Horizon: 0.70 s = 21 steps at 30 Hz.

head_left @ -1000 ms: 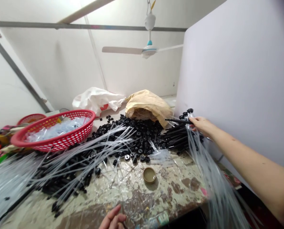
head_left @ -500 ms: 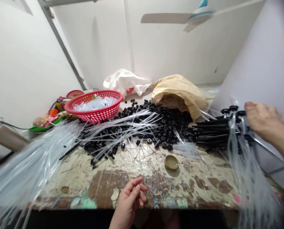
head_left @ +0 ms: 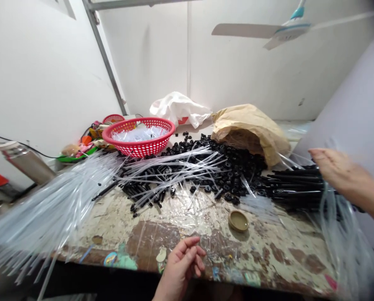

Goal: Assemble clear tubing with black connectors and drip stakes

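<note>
My left hand [head_left: 187,261] is at the front edge of the worn table, palm turned inward, fingers loosely curled and a little apart, with nothing visible in it. At the right, my right hand [head_left: 339,167] is stretched out flat over the end of a bundle of black rods [head_left: 293,184], its fingers extended. Whether it touches them I cannot tell. Clear plastic tubes [head_left: 340,234] hang from below that hand over the table's right edge. A small round brown dish [head_left: 238,220] lies between the hands. Behind it is a pile of small black caps [head_left: 231,167].
Long clear tubes [head_left: 67,196] spread over the left edge. More clear thin tubes [head_left: 180,165] lie across the black pieces. A red basket [head_left: 139,146] holds clear pieces. Behind are a brown paper bag [head_left: 252,121] and a white bag [head_left: 177,106]. A metal flask [head_left: 30,163] stands left.
The whole view has swung, so things appear further right. My right hand has moved left over the rod ends and now hides the round black tops. My left hand stays much the same.
</note>
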Available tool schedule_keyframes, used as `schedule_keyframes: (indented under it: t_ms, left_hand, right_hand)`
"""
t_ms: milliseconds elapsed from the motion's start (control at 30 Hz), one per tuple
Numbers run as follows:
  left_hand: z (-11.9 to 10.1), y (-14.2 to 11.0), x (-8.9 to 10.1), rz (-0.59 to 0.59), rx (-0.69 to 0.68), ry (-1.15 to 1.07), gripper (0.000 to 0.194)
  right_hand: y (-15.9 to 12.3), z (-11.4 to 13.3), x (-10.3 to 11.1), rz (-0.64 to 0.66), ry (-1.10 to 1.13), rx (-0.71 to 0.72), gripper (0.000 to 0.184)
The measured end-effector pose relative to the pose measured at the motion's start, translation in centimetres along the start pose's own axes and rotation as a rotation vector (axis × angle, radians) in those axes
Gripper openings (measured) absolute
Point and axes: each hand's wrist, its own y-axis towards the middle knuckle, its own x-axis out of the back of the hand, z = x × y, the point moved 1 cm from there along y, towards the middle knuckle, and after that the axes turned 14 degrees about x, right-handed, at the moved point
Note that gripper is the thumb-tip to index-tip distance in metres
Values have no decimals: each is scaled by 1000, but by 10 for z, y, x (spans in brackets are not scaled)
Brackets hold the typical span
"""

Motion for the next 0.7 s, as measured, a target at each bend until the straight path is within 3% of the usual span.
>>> schedule_keyframes:
  t_ms: [100,200,300,400,533,700]
  left_hand:
    - [-1,-1,-1,24,4,-13,25]
    - [0,0,0,41,0,-28,25]
    - [3,2,2,59,-19,-47,28]
    - [9,8,7,91,-34,-72,32]
    - [16,17,16,156,-7,-91,37]
    - [19,22,19,177,-8,-77,41]
  right_hand:
    - [-3,47,3,21,169,56,48]
    - [-6,102,-11,52,358,211,40]
    - [1,153,-45,187,389,360,32]
    - [17,191,-88,272,296,401,27]
    - [39,219,-131,290,190,327,28]
    - [47,227,-150,375,126,305,15]
